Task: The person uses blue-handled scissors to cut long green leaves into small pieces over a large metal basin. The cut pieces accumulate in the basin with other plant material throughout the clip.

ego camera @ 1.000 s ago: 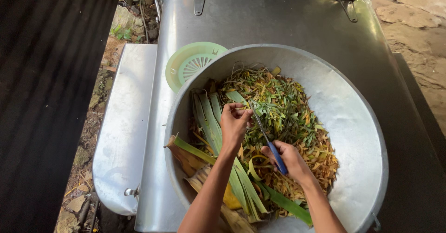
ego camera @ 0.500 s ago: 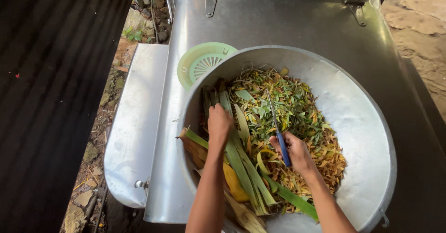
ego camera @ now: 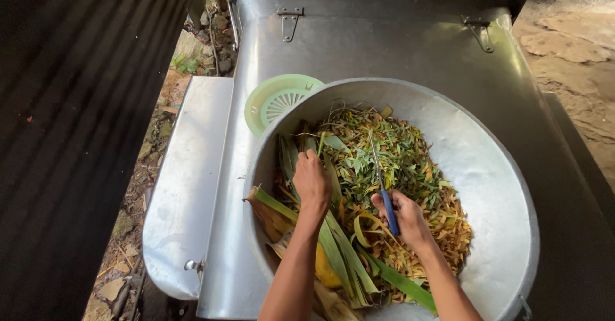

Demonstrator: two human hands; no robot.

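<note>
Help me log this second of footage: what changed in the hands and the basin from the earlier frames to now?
The left hand dropped from the raised leaf tips down onto the long green leaves. The right hand kept gripping the blue-handled knife, blade over the chopped leaves. The metal basin and green strainer stayed put.

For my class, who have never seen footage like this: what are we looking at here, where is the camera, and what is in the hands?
The camera sits on a person's head and looks down at their own two bare arms. A wide metal basin rests on a steel surface, with a pale green plastic strainer tucked behind its rim. Inside lie chopped leaves and long green leaf strips. The right hand grips a blue-handled knife, blade pointing away. The left hand presses on the long strips.
</note>
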